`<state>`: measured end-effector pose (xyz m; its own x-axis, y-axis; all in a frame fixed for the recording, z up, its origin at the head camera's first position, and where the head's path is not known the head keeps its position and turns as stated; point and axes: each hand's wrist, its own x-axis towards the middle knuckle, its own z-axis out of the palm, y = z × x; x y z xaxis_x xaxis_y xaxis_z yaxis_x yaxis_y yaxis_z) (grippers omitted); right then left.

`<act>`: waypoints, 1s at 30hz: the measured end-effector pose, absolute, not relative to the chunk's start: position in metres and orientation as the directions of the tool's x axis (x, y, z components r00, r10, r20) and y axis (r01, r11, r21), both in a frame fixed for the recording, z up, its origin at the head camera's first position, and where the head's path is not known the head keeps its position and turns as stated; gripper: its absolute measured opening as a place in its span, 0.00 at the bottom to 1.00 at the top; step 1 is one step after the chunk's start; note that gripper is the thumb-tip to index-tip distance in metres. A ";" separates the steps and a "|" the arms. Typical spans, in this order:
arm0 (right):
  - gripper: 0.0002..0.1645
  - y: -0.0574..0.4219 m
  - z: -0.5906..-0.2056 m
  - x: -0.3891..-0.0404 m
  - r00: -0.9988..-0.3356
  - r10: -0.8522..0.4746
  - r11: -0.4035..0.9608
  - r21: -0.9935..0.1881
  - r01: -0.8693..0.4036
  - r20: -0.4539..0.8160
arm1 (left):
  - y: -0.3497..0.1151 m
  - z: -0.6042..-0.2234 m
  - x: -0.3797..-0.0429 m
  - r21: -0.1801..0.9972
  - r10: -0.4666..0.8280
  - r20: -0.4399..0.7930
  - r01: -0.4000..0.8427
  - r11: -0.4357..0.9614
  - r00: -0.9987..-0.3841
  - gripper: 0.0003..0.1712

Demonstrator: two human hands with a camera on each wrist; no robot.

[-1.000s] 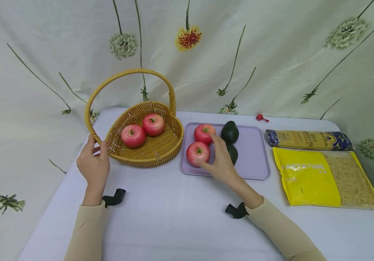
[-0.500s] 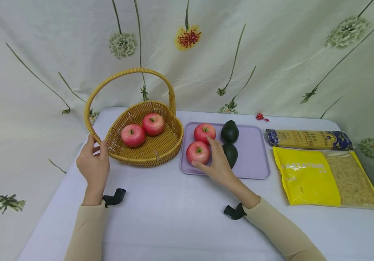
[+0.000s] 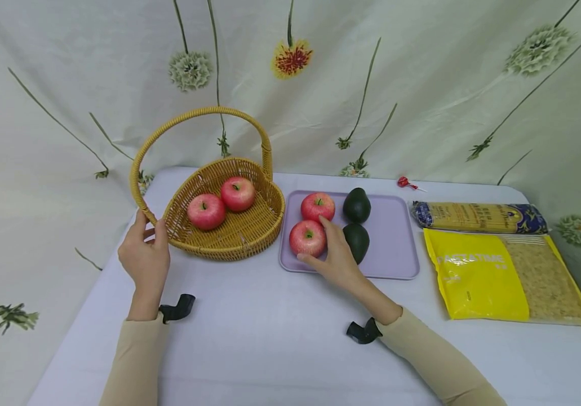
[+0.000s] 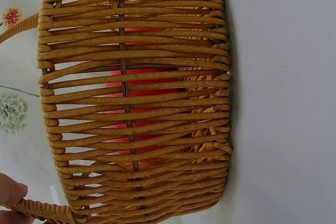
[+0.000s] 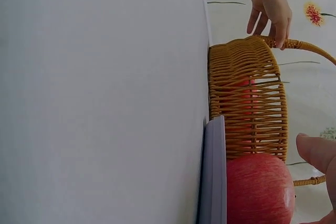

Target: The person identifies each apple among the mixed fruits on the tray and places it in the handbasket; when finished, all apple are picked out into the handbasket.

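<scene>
My left hand [image 3: 145, 251] holds the lower left end of the handle of a wicker basket [image 3: 229, 248]. Two red apples [image 3: 206, 211] sit inside it; the left wrist view shows their red through the weave. To the right, a lilac tray [image 3: 397, 237] carries two more apples and two dark green avocados [image 3: 356, 206]. My right hand [image 3: 341, 259] is spread around the right side of the nearer tray apple [image 3: 307, 238], thumb toward me and a fingertip at the far side. In the right wrist view, the thumb [image 5: 317, 150] stands apart from that apple [image 5: 260, 190].
Right of the tray lie a long pack of noodles [image 3: 480, 217] and a yellow pasta bag [image 3: 483, 276]. A red lollipop [image 3: 404, 182] lies near the table's back edge. Behind hangs a flower-patterned cloth [image 3: 422, 101]. White cloth covers the table [image 3: 260, 338].
My right hand has shifted slightly left and toward me, its fingertip moving from the farther tray apple down to the nearer one. More of the nearer avocado shows. The left hand and basket stay put.
</scene>
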<state>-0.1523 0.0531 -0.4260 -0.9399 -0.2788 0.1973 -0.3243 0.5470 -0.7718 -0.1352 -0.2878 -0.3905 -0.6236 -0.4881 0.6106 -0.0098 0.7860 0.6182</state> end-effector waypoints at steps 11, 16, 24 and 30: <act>0.48 0.051 -0.434 -0.152 -0.943 -0.281 0.544 -0.781 -0.308 0.177 | -0.289 -0.391 -0.135 0.613 -0.489 0.610 -0.019 0.790 -0.624 0.18; 0.44 0.050 -0.439 -0.152 -0.934 -0.278 0.540 -0.767 -0.347 0.226 | -0.289 -0.391 -0.136 0.612 -0.485 0.617 -0.011 0.791 -0.620 0.17; 0.43 0.049 -0.441 -0.152 -0.929 -0.265 0.536 -0.762 -0.363 0.257 | -0.288 -0.391 -0.135 0.621 -0.485 0.613 0.001 0.784 -0.624 0.17; 0.43 0.049 -0.442 -0.153 -0.930 -0.259 0.522 -0.772 -0.363 0.262 | -0.288 -0.391 -0.135 0.625 -0.486 0.608 0.001 0.781 -0.628 0.17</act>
<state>-0.1535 0.0495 -0.4423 -0.9298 -0.2587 0.2617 -0.3626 0.5220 -0.7721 -0.1351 -0.2884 -0.3912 -0.6278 -0.4860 0.6080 0.0011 0.7806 0.6250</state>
